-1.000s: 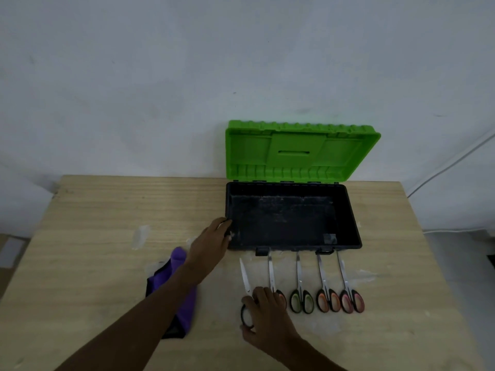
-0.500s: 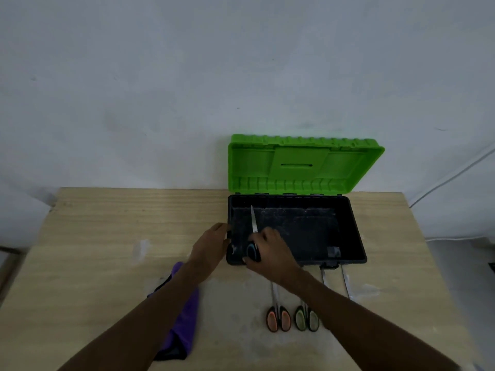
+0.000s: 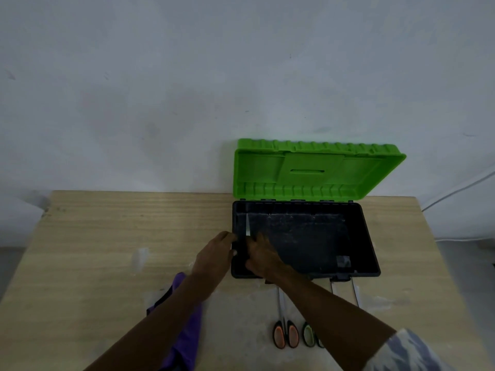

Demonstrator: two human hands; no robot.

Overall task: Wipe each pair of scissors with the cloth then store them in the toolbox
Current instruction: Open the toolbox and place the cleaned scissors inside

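Scissors [image 3: 248, 223]: closed silver blades, handles in right hand [image 3: 263, 257], inside black toolbox [image 3: 368, 250]

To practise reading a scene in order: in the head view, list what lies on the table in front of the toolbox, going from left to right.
purple cloth → orange-handled scissors → green-handled scissors → one blade → a second blade, the handles of both hidden.
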